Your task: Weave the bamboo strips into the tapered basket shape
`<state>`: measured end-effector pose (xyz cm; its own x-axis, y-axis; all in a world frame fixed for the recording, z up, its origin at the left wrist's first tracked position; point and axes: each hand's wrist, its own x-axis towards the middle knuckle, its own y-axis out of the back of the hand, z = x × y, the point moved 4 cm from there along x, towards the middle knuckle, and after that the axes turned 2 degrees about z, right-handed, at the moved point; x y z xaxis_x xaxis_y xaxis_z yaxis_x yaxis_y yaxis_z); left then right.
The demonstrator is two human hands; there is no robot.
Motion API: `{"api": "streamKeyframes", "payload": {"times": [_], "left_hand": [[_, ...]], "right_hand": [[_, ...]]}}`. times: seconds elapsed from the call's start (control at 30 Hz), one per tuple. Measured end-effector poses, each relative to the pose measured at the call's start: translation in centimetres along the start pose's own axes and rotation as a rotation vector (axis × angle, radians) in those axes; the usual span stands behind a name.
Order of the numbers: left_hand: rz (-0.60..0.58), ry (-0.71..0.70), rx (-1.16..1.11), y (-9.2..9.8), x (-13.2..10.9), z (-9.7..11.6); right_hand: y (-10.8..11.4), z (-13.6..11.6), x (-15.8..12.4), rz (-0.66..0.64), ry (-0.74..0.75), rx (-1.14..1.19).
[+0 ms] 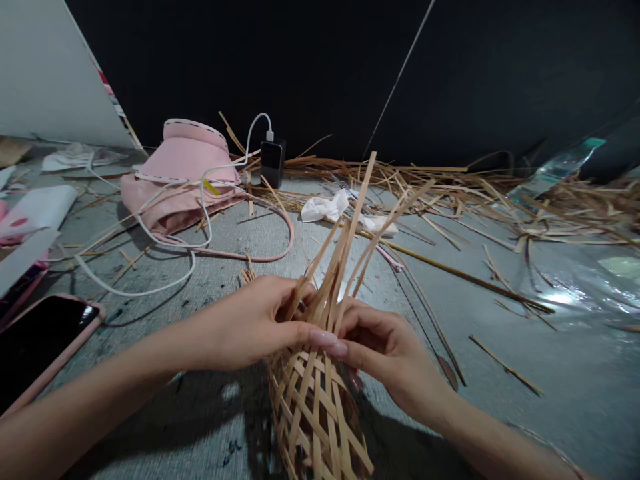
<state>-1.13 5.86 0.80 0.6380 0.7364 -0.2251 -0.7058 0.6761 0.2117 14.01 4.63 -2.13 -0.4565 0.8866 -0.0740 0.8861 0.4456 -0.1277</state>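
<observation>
Hands (250,323) (390,347) pinch basket (315,407) amid loose strips (450,193), phone (40,340), cable (150,240).

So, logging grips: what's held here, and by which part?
Both the left hand and right hand grip the woven basket at its neck, pinching the loose strips gathered there.

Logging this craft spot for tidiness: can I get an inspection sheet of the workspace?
Surface: grey floor, scuffed.
Job's things: half-woven basket, its loose strips standing up.
Clutter: scattered strips, crumpled tissue, pink bag, phone at left, plastic sheet at right.
Grippers (hands): left hand and right hand both pinch the loose strips at the basket's top.
Cables: white cable loops from a black charger across the floor.
Surroundings: dark wall behind; white board at upper left.
</observation>
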Motion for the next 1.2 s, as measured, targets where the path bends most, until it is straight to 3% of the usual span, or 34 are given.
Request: {"api": "streamKeyframes", "payload": {"times": [0.5, 0.93, 1.2], "left_hand": [[-0.009, 0.006, -0.066, -0.13, 0.14, -0.36], [0.021, -0.007, 0.048, 0.09, 0.02, -0.31], [0.007, 0.000, -0.028, -0.05, 0.07, -0.06]], "right_hand": [[-0.07, -0.04, -0.02, -0.003, -0.014, 0.028], [-0.10, -0.08, 0.01, -0.006, -0.003, 0.049], [-0.03, -0.01, -0.03, 0.000, 0.009, 0.021]]}}
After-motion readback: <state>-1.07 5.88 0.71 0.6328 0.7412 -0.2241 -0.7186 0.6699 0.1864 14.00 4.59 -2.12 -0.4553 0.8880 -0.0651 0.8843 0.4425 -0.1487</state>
